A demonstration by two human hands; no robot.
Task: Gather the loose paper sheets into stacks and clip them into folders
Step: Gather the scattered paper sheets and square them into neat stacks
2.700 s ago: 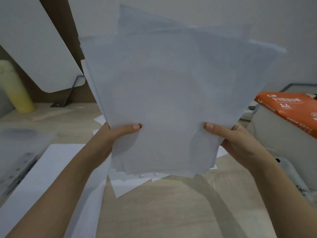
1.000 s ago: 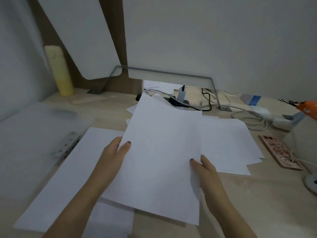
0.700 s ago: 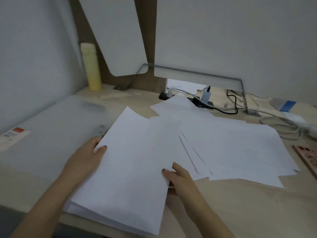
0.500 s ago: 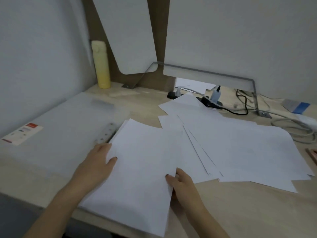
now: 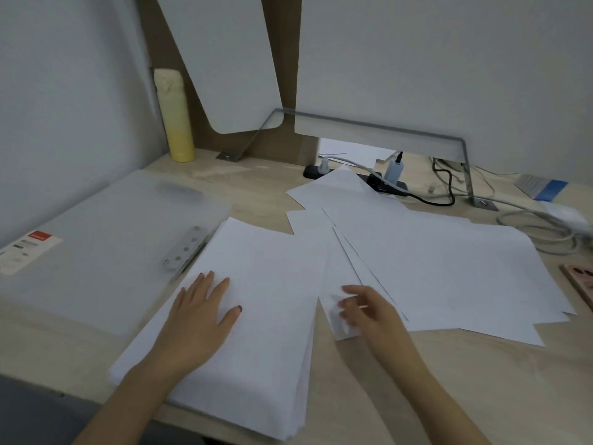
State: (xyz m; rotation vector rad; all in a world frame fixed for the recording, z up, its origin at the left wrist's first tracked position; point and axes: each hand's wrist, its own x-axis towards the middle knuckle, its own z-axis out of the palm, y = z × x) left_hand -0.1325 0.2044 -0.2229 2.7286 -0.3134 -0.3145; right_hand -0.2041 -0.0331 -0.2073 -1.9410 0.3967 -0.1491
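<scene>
Head view: paper stack [image 5: 256,284] is pressed flat by the straight-fingered left hand [image 5: 202,313], just beside the translucent folder [image 5: 106,245]. Right hand [image 5: 369,311], blurred, is apparently placed at a corner of the loose sheets [image 5: 433,268]; its grip cannot be determined. Gathering is judged underway; a sheet must be pinched next.

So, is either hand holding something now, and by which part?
The left hand lies flat on the stack. The right hand seems to pinch a loose sheet by its near corner; it is blurred.
</scene>
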